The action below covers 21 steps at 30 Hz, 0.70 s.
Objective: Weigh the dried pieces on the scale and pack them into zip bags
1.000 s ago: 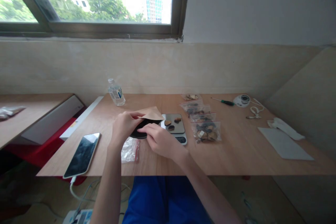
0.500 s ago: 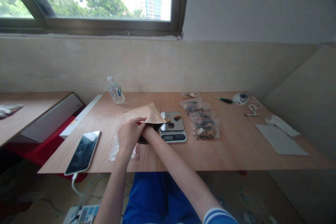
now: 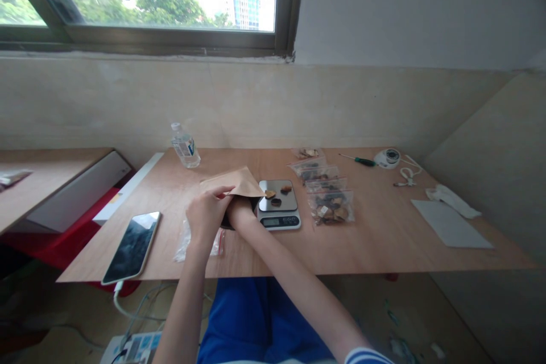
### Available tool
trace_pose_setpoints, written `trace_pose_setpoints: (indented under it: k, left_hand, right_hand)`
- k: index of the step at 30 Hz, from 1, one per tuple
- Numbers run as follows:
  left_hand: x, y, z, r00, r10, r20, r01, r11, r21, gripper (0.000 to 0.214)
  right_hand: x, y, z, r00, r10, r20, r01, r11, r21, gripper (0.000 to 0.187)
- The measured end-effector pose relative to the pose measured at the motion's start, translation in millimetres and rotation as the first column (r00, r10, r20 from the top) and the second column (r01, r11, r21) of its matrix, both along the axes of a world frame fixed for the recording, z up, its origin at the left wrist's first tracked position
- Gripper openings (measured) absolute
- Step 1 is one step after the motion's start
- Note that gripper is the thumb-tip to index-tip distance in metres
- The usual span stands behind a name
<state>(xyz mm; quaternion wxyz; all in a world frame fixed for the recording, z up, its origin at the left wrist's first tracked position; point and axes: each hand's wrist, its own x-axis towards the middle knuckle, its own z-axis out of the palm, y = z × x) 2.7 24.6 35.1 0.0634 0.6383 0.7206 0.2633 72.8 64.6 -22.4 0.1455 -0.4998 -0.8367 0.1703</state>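
Observation:
My left hand grips the edge of a kraft paper envelope above the table. My right hand is pressed against the envelope's open side, and its fingers are hidden behind the paper. A black object shows just below the paper, mostly covered by my hands. Next to my right hand stands a digital kitchen scale with a steel top. Several dark brown slices lie on it. A crumpled clear plastic bag lies under my left wrist.
Several zip bags of dried slices lie right of the scale. A phone with a cable lies at the left, and a water bottle stands behind. A screwdriver, white device, and grey sheet lie farther right.
My right hand has moved from on top of the black object to the envelope's open side, hiding its fingers. The paper now covers more of the black object, and the plastic bag sits farther left.

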Motion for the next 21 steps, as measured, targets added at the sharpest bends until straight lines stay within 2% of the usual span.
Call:
trace_pose_setpoints:
  k: [4, 6, 9, 12, 14, 16, 19, 21]
  left_hand:
    - [-2.7, 1.0, 2.1, 0.999, -0.043, -0.008, 0.043, 0.999, -0.012, 0.028]
    - [-2.8, 0.8, 3.0, 0.998, -0.05, -0.026, 0.049, 0.998, -0.037, 0.028]
    - [-2.2, -0.3, 4.3, 0.999, -0.026, -0.045, 0.024, 0.999, -0.047, 0.029]
    - [-3.8, -1.3, 5.2, 0.999, -0.044, -0.002, 0.044, 0.998, -0.041, 0.028]
    - [-7.7, -1.8, 4.8, 0.991, -0.104, 0.08, 0.107, 0.994, -0.038, 0.028]
    - [-13.5, -2.7, 3.7, 0.962, -0.184, 0.202, 0.189, 0.982, -0.003, 0.03]
    - [-22.4, -6.2, 3.3, 0.918, -0.243, 0.312, 0.235, 0.97, 0.061, 0.031]
    - [-27.2, -10.1, 4.5, 0.949, -0.194, 0.249, 0.185, 0.981, 0.06, 0.031]
  right_hand:
    - [12.0, -16.9, 7.2, 0.998, -0.054, 0.019, 0.055, 0.998, -0.036, 0.04]
    - [21.6, -26.9, 10.3, 0.998, -0.054, -0.021, 0.053, 0.998, -0.045, 0.038]
    - [37.3, -41.1, 17.9, 0.984, -0.033, -0.175, 0.026, 0.999, -0.038, 0.036]
    - [52.6, -54.8, 31.1, 0.936, 0.012, -0.353, -0.017, 1.0, -0.011, 0.034]
    - [63.7, -64.9, 40.6, 0.879, 0.052, -0.474, -0.059, 0.998, 0.002, 0.029]
    - [77.2, -74.8, 47.2, 0.789, 0.063, -0.611, -0.094, 0.995, -0.018, 0.021]
    - [103.8, -83.0, 46.1, 0.634, -0.049, -0.772, -0.066, 0.991, -0.116, 0.019]
    - [125.0, -79.9, 35.4, 0.585, -0.151, -0.797, 0.03, 0.986, -0.165, 0.024]
